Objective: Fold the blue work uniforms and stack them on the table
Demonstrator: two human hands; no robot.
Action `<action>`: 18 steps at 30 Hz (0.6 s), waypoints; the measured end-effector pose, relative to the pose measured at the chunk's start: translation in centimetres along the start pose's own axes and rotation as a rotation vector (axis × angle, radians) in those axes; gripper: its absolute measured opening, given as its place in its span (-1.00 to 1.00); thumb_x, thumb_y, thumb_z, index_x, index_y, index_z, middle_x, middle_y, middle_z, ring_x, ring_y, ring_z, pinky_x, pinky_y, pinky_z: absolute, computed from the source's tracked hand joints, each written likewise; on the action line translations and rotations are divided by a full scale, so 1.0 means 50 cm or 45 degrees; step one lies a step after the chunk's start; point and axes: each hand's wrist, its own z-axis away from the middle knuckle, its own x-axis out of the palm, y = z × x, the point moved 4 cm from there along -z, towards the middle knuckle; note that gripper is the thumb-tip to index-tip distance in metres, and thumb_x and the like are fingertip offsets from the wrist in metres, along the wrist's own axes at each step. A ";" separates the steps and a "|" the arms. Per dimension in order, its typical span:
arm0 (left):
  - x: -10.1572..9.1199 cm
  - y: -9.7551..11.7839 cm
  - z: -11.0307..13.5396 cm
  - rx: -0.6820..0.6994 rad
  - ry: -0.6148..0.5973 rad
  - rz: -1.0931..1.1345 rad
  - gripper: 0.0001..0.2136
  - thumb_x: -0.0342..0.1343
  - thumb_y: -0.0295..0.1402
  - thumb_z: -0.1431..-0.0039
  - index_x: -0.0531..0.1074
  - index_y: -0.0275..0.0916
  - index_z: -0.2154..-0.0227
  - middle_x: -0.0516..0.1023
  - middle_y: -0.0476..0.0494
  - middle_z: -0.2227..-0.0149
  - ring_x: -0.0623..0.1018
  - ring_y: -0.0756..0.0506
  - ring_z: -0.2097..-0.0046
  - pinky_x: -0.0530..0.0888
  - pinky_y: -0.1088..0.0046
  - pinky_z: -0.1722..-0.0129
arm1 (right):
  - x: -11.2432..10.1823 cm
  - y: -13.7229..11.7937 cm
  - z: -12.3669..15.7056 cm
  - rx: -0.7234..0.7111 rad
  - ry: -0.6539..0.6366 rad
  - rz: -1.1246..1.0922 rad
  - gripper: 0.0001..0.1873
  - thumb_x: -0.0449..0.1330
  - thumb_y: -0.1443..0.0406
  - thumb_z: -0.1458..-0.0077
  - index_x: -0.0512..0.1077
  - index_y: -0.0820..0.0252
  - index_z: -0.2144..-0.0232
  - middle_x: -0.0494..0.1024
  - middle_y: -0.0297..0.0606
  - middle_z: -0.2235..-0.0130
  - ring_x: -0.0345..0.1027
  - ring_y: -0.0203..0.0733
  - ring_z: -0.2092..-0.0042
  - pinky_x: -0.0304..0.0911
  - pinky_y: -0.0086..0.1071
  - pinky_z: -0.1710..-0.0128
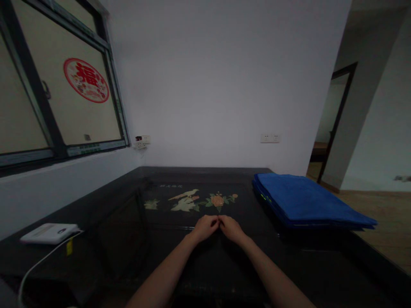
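My left hand (205, 228) and my right hand (231, 228) meet at the middle of a glossy black table (218, 273). Their fingers are curled in and the fingertips touch each other. Nothing shows between them. Just beyond the hands, a painted picture of flowers (216, 200) and a bird (188, 194) decorates the tabletop. To the right of my right hand lies a stack of folded blue cloth (308, 199), apart from it.
A white device (49, 234) with a white cable (48, 259) and a yellow tag (69, 247) lies at the table's left edge. Behind the table stands a white wall (205, 85) with sockets (270, 137). A window (80, 102) with a red round sticker is at left.
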 end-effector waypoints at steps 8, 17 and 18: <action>-0.002 -0.004 0.000 -0.068 0.006 -0.003 -0.74 -0.08 -0.33 -0.24 0.51 -0.25 0.38 0.54 -0.06 0.44 0.45 -0.02 0.41 0.21 0.55 0.43 | -0.005 0.016 -0.008 -0.080 -0.004 -0.109 -0.71 -0.01 0.42 -0.12 0.49 0.22 0.22 0.58 -0.13 0.17 0.43 -0.14 0.10 0.18 -0.40 0.16; -0.008 0.007 0.006 -0.061 -0.008 -0.050 -0.78 -0.05 -0.33 -0.21 0.50 -0.20 0.38 0.55 -0.04 0.42 0.47 -0.01 0.39 0.21 0.56 0.44 | -0.204 0.115 0.079 -0.021 0.474 -0.297 -0.66 0.04 0.09 -0.06 0.49 0.17 0.37 0.59 -0.14 0.32 0.45 -0.07 0.27 0.28 -0.30 0.25; -0.008 0.007 0.006 -0.057 -0.008 -0.056 -0.78 -0.05 -0.33 -0.21 0.50 -0.20 0.38 0.55 -0.04 0.42 0.47 -0.02 0.39 0.21 0.55 0.43 | -0.249 0.151 0.105 0.031 0.541 -0.250 -0.65 0.05 0.05 -0.05 0.50 0.15 0.37 0.59 -0.14 0.32 0.46 -0.05 0.27 0.29 -0.27 0.24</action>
